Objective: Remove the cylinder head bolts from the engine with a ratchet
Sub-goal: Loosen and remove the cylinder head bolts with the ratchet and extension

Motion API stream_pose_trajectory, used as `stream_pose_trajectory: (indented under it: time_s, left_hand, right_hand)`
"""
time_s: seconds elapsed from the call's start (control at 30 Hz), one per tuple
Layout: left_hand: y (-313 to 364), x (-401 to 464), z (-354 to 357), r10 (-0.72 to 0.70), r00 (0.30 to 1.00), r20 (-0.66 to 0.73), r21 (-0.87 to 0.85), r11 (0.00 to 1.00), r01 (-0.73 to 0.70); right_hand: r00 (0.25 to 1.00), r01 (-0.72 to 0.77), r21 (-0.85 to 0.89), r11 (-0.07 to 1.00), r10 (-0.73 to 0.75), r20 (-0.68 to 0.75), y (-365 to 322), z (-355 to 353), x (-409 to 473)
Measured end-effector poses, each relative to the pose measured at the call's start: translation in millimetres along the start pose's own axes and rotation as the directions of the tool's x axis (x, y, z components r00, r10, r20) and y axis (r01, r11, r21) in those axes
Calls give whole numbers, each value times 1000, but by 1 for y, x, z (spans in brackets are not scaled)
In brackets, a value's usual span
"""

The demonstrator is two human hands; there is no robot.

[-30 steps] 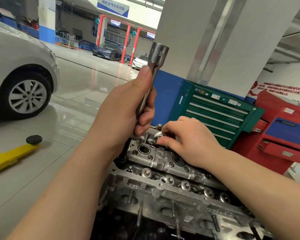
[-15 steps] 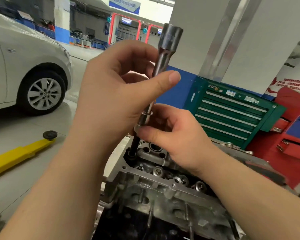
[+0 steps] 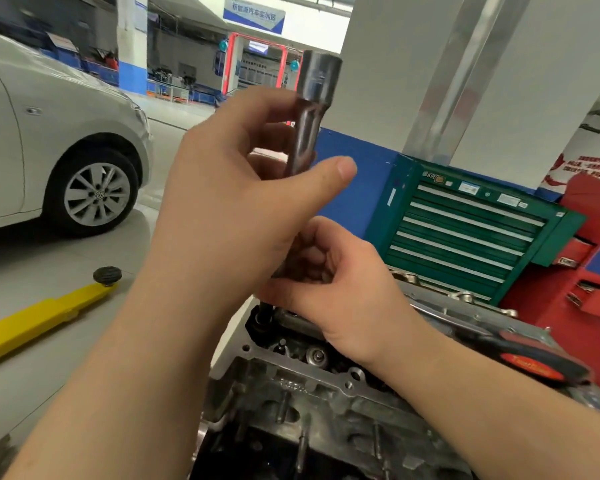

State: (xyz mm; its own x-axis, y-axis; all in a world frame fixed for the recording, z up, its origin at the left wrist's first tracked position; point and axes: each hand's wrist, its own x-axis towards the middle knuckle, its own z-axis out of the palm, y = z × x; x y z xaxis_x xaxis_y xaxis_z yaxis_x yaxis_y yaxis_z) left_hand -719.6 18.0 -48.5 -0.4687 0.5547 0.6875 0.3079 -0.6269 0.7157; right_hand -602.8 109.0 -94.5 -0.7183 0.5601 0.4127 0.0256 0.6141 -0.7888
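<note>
A long steel socket extension (image 3: 314,98) stands nearly upright over the far left corner of the cylinder head (image 3: 312,386). My left hand (image 3: 236,202) grips its shaft, thumb stretched across the front. My right hand (image 3: 329,285) pinches the lower part of the shaft just above the head. The dark lower end (image 3: 265,315) reaches down into a bolt hole. Which bolt it sits on is hidden by my hands. A ratchet with a red and black handle (image 3: 530,362) lies on the head's far right side.
A green drawer tool cabinet (image 3: 465,233) and a red one (image 3: 589,271) stand behind the engine. A yellow lift arm with a black pad (image 3: 49,313) lies on the floor at left. A white car (image 3: 49,150) is parked further left.
The view has shifted closer and a little left. My left hand has moved up the shaft from a fist grip to a finger hold. My right hand rose from the head to pinch the shaft.
</note>
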Motion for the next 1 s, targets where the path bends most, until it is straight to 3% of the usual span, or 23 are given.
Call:
stream_pose_trajectory:
  time_s: [0.27, 0.5, 0.73, 1.0]
  left_hand:
    - [4, -2, -8, -46, 999, 26, -71, 996, 48]
    - [4, 1, -10, -11, 1000, -10, 78, 997, 11]
    - [5, 0, -12, -37, 999, -15, 28, 999, 37]
    - [7, -1, -13, -22, 1000, -3, 105, 994, 22]
  right_hand:
    - [989, -4, -5, 1000, 5, 145, -5, -5, -5]
    - [996, -32, -58, 998, 37, 79, -4, -2, -2]
    - [990, -7, 19, 1000, 4, 141, -6, -4, -6]
    - [998, -38, -37, 999, 40, 53, -3, -2, -2]
